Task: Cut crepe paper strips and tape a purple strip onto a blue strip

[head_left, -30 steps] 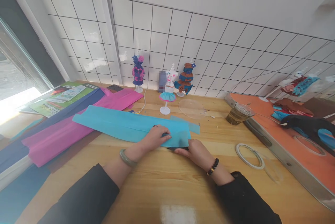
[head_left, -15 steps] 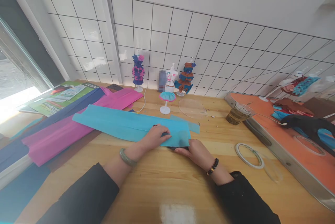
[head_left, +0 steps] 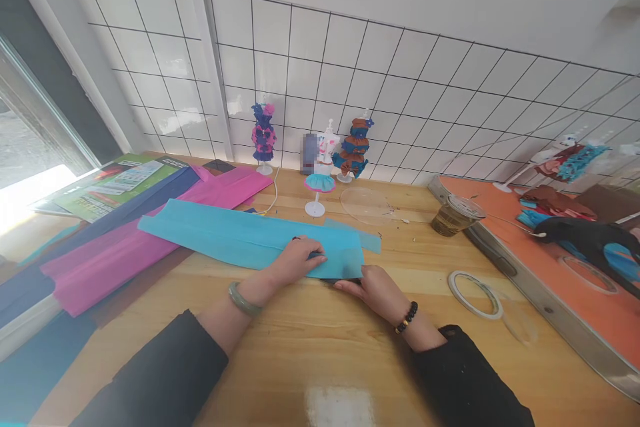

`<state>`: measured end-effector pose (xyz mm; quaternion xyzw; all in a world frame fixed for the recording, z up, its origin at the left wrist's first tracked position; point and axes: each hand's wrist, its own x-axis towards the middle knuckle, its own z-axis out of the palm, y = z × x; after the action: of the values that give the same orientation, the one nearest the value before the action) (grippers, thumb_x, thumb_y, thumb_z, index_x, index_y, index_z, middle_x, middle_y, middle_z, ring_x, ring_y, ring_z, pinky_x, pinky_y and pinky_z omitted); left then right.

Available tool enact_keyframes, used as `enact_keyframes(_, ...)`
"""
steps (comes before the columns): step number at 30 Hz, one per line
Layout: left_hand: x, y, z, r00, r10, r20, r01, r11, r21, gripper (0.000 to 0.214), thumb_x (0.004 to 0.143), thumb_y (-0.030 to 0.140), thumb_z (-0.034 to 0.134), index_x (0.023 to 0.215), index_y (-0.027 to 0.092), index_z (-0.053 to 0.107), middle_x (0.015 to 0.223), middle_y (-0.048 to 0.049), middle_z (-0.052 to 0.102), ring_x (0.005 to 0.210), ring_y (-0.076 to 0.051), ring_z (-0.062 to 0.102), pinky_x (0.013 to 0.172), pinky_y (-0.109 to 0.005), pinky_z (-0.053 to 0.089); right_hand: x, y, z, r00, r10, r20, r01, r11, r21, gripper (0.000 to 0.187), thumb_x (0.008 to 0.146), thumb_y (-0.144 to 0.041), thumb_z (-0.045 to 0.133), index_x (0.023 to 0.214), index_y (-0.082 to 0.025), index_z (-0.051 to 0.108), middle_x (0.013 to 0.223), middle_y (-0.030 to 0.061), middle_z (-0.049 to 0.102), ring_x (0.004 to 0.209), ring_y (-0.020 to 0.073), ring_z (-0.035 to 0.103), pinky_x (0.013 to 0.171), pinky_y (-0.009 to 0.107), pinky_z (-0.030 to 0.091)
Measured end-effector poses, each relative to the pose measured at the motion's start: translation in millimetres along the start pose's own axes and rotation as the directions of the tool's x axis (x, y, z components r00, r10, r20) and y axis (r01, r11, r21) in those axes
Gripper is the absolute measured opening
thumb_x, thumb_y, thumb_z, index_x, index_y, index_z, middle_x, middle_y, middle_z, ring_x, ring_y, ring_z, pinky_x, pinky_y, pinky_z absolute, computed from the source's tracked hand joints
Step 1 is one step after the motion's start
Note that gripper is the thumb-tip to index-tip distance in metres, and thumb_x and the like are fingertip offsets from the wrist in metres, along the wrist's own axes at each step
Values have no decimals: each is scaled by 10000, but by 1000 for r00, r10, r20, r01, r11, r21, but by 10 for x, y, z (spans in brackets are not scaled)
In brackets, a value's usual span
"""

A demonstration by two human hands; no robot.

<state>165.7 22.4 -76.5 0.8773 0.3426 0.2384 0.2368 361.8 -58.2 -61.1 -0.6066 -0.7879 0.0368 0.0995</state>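
A long folded sheet of light-blue crepe paper (head_left: pixel 215 230) lies across the wooden table. My left hand (head_left: pixel 300 259) rests on its right half, fingers curled and thumb stretched along the paper, pressing it down. A small dark patch shows between thumb and fingers; I cannot tell what it is. At the paper's near right corner, my right hand (head_left: pixel 376 288) is closed, its thumb in front of the edge. It grips a dark, flat thing (head_left: pixel 350 280) mostly hidden under the paper and fingers. A narrow blue strip (head_left: pixel 371 242) sticks out behind the right end.
Pink crepe paper (head_left: pixel 115 267) and dark-blue sheets lie at left. Small dressed mannequin stands, one with a blue skirt (head_left: pixel 320 183), line the tiled wall. On the right are a lidded cup (head_left: pixel 457 216), a tape roll (head_left: pixel 475 295) and an orange raised board (head_left: pixel 560 260).
Both hands and the blue paper stay almost in place. Less of the dark, flat thing shows along the paper's near edge than before.
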Motion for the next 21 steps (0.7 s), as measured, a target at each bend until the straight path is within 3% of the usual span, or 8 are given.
enact_keyframes(7, 5, -3, 1, 1000, 6, -5, -6, 1000, 8, 156, 822, 307, 490, 815, 195, 598, 820, 7, 636, 820, -158, 521, 763, -291, 353, -7, 8, 5, 1000, 17, -13, -17, 1000, -9, 546, 758, -670, 377, 634, -190, 604, 535, 62, 611, 480, 166, 544, 441, 254, 281)
enact_keyframes(21, -7, -9, -23, 1000, -24, 8, 25, 999, -44, 177, 822, 326, 485, 876, 211, 608, 893, 8, 649, 859, -163, 530, 809, -302, 363, -4, -26, -102, 993, 14, 116, -43, 967, 251, 438, 768, -590, 459, 887, -225, 668, 840, 72, 699, 746, 229, 634, 619, 274, 438)
